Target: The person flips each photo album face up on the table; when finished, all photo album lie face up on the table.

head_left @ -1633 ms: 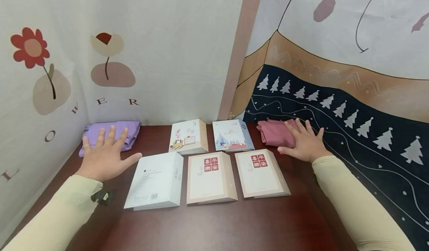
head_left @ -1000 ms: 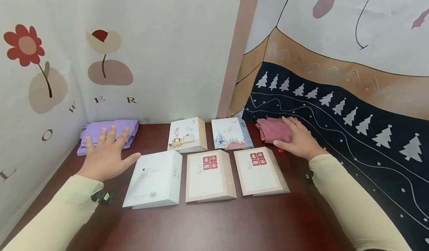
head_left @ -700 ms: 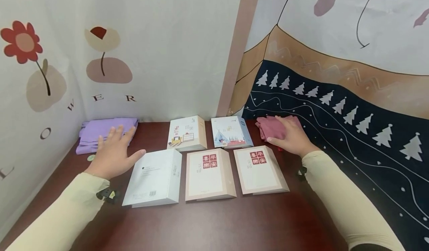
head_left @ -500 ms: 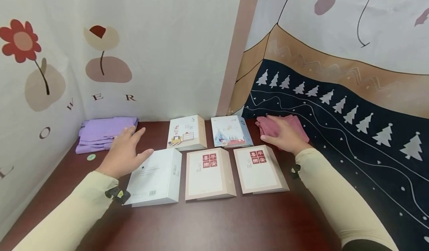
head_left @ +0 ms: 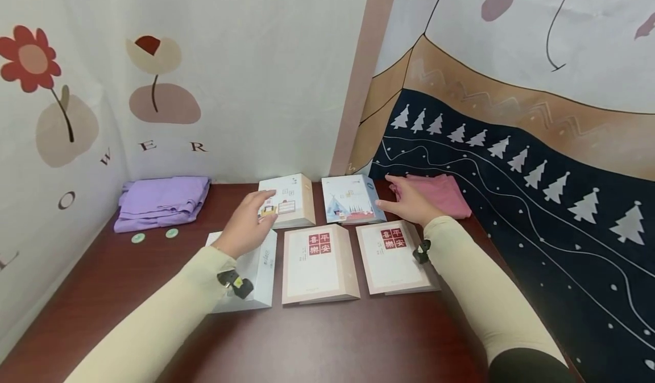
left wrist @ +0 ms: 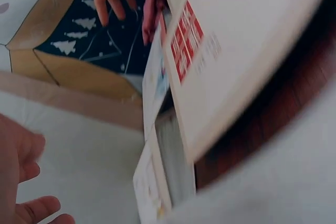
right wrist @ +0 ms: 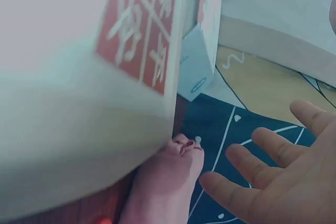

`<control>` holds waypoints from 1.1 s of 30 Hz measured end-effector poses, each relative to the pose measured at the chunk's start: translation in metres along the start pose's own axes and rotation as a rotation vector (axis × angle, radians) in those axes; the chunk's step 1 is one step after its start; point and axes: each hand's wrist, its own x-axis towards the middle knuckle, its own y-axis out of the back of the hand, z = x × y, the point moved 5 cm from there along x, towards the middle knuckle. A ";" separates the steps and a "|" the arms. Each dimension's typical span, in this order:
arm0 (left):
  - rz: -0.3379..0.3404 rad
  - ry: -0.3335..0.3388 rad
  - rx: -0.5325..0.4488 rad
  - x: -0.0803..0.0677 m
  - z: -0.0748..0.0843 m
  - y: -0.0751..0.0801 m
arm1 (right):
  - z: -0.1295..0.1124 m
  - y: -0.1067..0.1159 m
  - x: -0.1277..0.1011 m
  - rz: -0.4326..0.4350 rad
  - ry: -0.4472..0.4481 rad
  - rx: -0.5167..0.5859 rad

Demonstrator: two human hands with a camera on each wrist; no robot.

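Room-cover book: far row, partly behind your left hand, relaxed, holding nothing.
Tent-cover book: right of it; your right hand, spread beside it, grips nothing.
Near books: spaced apart, likely for access.
Cloths: far sides, perhaps freeing the middle surface.

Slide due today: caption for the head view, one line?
Left hand and right hand, both empty, over a table: five books, purple cloth left, pink cloth right.

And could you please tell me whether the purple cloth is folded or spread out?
Folded: in the head view, the purple cloth lies as a compact bundle, layers showing along its near side.
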 end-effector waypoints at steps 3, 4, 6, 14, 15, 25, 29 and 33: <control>-0.025 0.040 -0.058 0.011 0.010 -0.016 | -0.001 -0.003 0.006 -0.007 -0.026 0.008; -0.034 0.050 -0.082 0.015 0.013 -0.021 | -0.002 -0.004 0.008 -0.013 -0.031 0.004; -0.054 0.067 -0.147 0.024 0.019 -0.031 | -0.002 -0.005 0.013 -0.028 -0.053 0.002; -0.165 0.163 -0.385 0.066 0.037 -0.077 | 0.001 -0.015 0.030 -0.098 -0.112 0.004; -0.183 0.172 -0.381 0.072 0.039 -0.083 | 0.001 -0.016 0.032 -0.105 -0.115 0.008; -0.326 0.257 -0.273 0.102 0.046 -0.126 | 0.009 -0.024 0.043 -0.185 -0.207 -0.089; -0.338 0.267 -0.265 0.109 0.041 -0.131 | 0.007 -0.028 0.049 -0.214 -0.204 -0.147; -0.321 0.253 -0.266 0.114 0.033 -0.132 | 0.006 -0.031 0.052 -0.231 -0.216 -0.177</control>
